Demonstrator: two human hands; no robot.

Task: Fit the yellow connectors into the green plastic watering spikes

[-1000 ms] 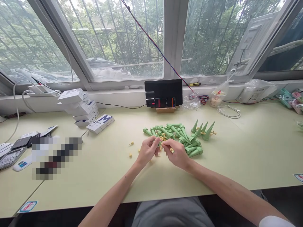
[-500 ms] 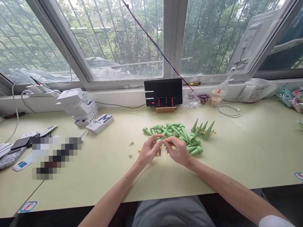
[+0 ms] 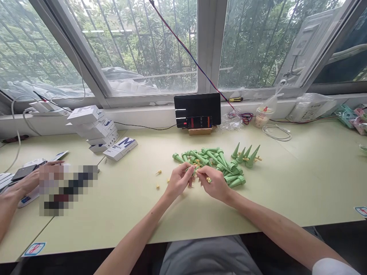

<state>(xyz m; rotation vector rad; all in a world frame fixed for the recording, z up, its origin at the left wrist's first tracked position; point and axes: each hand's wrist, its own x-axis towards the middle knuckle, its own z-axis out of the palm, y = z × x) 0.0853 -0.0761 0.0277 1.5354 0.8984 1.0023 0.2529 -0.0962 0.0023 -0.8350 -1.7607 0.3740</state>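
Observation:
My left hand (image 3: 179,180) is closed around a green plastic watering spike (image 3: 191,170), most of it hidden by the fingers. The fingertips of my right hand (image 3: 213,182) pinch a small yellow valve piece (image 3: 196,172) right against that spike; whether it sits inside cannot be made out. Just beyond both hands lies a heap of green watering spikes (image 3: 212,154). To its right several spikes (image 3: 249,158) stand point up with yellow pieces at their bases. Loose yellow pieces (image 3: 158,172) lie left of my left hand.
At the left, another person's hand (image 3: 31,179) reaches over phones and a blurred patch. White boxes (image 3: 100,128) are stacked behind, with one box (image 3: 120,149) lying apart. A phone (image 3: 199,122) leans on a black panel (image 3: 197,103) at the back. A bagged cup (image 3: 263,115) and white cable (image 3: 276,132) are at the back right.
The spike in my left hand has turned, its point no longer showing above the fingers. Another person's hand has come in from the left.

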